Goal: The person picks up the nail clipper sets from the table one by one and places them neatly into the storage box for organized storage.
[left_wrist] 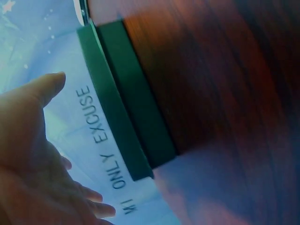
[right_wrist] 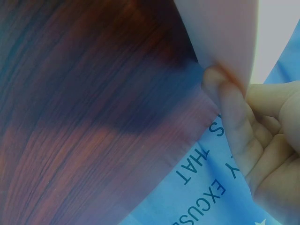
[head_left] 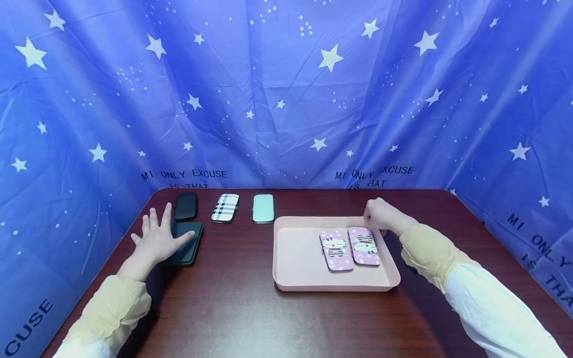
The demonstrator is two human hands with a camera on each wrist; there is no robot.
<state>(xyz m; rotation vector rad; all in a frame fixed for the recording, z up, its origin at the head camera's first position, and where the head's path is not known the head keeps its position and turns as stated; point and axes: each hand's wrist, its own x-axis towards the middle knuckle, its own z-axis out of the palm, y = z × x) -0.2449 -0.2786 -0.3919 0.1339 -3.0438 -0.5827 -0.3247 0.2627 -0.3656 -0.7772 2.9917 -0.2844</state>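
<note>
Head view: I am looking down on a dark red-brown surface (head_left: 233,303), with a star-printed blue curtain (head_left: 286,104) hanging behind it. The pink tray (head_left: 295,253) is resting right of centre; inside it, toward its right side, a cat-patterned case (head_left: 336,250) and a second cat-patterned case (head_left: 364,246) are lying side by side. The right grip (head_left: 387,215) (a bare hand below a tan cuff) is meeting the tray's rim near the far right corner. The left grip (head_left: 154,241), fingers and thumb spread wide, is partly covering the dark green box (head_left: 187,253). Beyond that box a black case (head_left: 185,206) is lying; a plaid case (head_left: 225,208) and a mint case (head_left: 263,208) are continuing the row to the right.

Left wrist view: I am seeing the green box tilted across the picture, its upper slab overhanging a narrower base. The left grip is showing its thumb held away from the fingers; I am seeing no hold on the box.

Right wrist view: the right grip is pinching the tray's wall between thumb and finger, its other fingers lying folded behind. Lettering on the curtain is showing past the surface's edge.
</note>
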